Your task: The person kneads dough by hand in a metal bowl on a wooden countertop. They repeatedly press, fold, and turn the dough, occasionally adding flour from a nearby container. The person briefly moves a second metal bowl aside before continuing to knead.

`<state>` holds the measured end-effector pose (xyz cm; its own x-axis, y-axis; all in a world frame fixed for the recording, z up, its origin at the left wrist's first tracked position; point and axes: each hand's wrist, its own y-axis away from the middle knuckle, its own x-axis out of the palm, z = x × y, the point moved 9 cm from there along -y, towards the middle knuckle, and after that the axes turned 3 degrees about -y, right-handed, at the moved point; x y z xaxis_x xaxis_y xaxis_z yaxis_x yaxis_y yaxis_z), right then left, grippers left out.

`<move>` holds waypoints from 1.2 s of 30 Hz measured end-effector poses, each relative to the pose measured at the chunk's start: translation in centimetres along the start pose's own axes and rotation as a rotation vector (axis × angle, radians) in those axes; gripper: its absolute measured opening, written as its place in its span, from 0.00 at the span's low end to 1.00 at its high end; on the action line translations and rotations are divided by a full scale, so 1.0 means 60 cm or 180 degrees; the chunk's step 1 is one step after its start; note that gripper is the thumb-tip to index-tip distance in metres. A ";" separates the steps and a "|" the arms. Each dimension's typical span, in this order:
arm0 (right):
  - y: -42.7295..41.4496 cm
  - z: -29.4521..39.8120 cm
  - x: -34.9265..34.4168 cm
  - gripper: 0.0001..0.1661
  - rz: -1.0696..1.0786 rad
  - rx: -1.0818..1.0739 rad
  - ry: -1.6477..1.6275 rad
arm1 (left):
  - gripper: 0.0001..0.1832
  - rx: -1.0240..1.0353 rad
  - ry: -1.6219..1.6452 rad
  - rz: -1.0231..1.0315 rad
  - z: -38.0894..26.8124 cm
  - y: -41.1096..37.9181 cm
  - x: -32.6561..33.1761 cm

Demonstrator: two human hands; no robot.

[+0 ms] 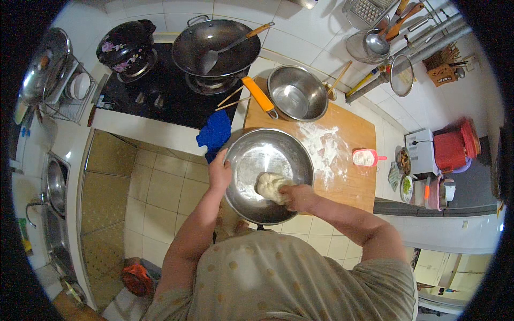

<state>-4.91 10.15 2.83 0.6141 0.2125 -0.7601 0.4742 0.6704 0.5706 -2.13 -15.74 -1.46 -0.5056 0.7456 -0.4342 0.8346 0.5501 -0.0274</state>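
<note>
A wide stainless steel bowl (245,160) sits before me at the near left corner of a wooden board (357,124). My left hand (220,172) grips its left rim. Inside lies a pale lump of dough (272,185), with loose flour on the metal around it. My right hand (296,197) holds the dough at its right side, the fingers partly hidden against it. Spread flour (325,152) whitens the board to the right of the bowl. A pink scoop (369,157) filled with white flour rests near the board's right edge.
A deep steel pot (298,93) and an orange-handled tool (259,96) lie behind the bowl. The blue cloth (215,130) hangs at the counter edge. On the black stove (160,104) stand a wok (217,46) with a spatula and a flowered pot (126,48).
</note>
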 end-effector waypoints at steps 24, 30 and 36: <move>-0.239 -0.035 -0.054 0.48 -0.0466 -0.0185 -0.1577 | 0.24 -0.0140 -0.0463 0.0111 -0.004 -0.020 -0.022; -0.148 0.083 -0.122 0.49 -0.1282 -0.0232 0.0301 | 0.23 -0.0407 -0.0558 -0.0107 -0.003 -0.024 -0.028; -0.035 0.122 -0.072 0.52 -0.0662 -0.0551 -0.0024 | 0.22 -0.0298 -0.0434 -0.0197 0.008 -0.017 -0.024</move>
<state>-3.94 2.63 7.17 0.5196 0.0527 -0.8528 0.4762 0.8109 0.3402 -2.13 -17.55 -1.24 -0.5159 0.6547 -0.5524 0.7756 0.6308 0.0233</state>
